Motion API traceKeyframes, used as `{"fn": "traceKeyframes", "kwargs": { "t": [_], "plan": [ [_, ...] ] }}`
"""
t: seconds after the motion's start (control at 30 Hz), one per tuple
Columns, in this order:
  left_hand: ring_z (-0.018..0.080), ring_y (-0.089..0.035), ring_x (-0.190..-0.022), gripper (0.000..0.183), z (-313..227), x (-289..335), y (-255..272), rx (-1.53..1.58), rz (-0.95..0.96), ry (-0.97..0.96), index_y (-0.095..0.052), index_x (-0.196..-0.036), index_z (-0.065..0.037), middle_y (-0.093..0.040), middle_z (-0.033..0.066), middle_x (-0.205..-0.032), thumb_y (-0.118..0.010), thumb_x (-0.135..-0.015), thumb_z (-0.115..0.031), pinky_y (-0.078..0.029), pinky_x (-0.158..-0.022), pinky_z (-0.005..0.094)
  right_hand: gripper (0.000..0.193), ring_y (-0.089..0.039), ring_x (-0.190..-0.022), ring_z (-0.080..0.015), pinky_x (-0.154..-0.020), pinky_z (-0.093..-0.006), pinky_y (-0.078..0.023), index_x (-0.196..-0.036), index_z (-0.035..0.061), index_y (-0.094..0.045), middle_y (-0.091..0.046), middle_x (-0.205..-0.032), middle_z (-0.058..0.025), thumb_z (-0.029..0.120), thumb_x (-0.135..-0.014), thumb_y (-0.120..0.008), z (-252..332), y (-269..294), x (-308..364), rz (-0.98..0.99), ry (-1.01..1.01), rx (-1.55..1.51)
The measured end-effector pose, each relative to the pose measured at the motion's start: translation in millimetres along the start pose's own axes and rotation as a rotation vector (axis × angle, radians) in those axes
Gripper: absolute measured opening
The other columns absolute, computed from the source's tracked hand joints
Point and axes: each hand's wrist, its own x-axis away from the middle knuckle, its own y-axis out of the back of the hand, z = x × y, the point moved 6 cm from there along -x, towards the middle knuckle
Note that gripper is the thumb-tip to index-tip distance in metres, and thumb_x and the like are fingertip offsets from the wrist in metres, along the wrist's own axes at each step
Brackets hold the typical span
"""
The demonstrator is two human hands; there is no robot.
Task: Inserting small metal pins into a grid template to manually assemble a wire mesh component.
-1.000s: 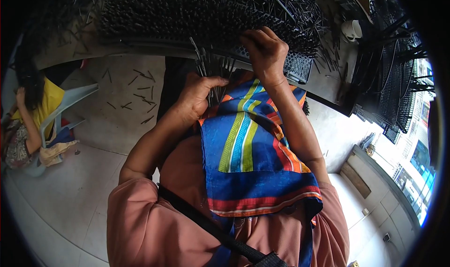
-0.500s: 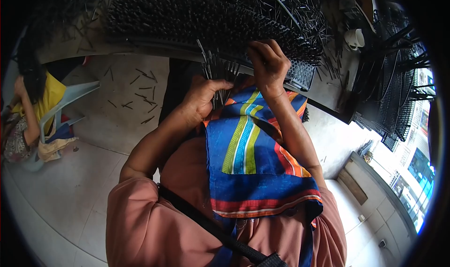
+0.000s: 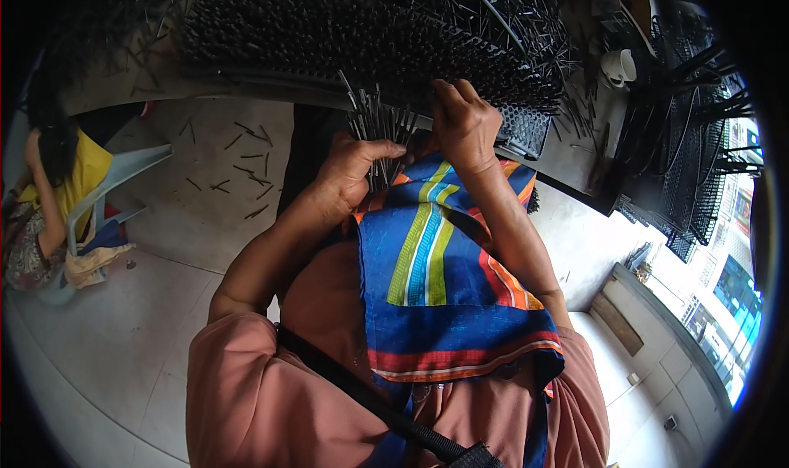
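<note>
The left hand [image 3: 349, 168] is clamped around a bundle of thin rods [image 3: 374, 110], at the near side of the perforated tray [image 3: 526, 133], probably so that their tips stand free. The right hand [image 3: 467, 127] is by the tray's near edge, fingers drawn together (on something or not, I cannot tell).

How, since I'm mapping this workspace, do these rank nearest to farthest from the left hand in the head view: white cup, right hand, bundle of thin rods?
1. Bundle of thin rods: held in the left hand.
2. Right hand: to its right.
3. White cup: far right.
</note>
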Motion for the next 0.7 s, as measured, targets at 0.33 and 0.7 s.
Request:
{"fn": "traceKeyframes", "kwargs": {
  "t": [0.33, 0.7],
  "plan": [
    [0.0237, -0.066, -0.071, 0.022, 5, -1, -2, 0.010, -0.027, 0.008, -0.062, -0.095, 0.003, -0.065, 0.0136, -0.083, -0.065, -0.074, 0.006, -0.058, -0.067, 0.0369, 0.013, -0.058, -0.058, -0.0255, -0.050, -0.0343, -0.045, -0.087, 0.0098, -0.064, -0.056, -0.073, -0.0067, 0.006, -0.075, -0.068, 6, 16, -13, -0.156, 0.143, -0.046],
    [0.0248, -0.067, -0.074, 0.023, 5, -3, -4, 0.013, -0.092, 0.077, -0.062, -0.096, 0.003, -0.065, 0.0131, -0.085, -0.064, -0.074, 0.008, -0.057, -0.070, 0.0352, 0.011, -0.062, -0.059, -0.0222, -0.053, -0.0296, -0.047, -0.086, 0.0044, -0.066, -0.062, -0.076, -0.0086, 0.004, -0.075, -0.069, -10, 21, 0, -0.113, 0.021, -0.165]
  ]
}}
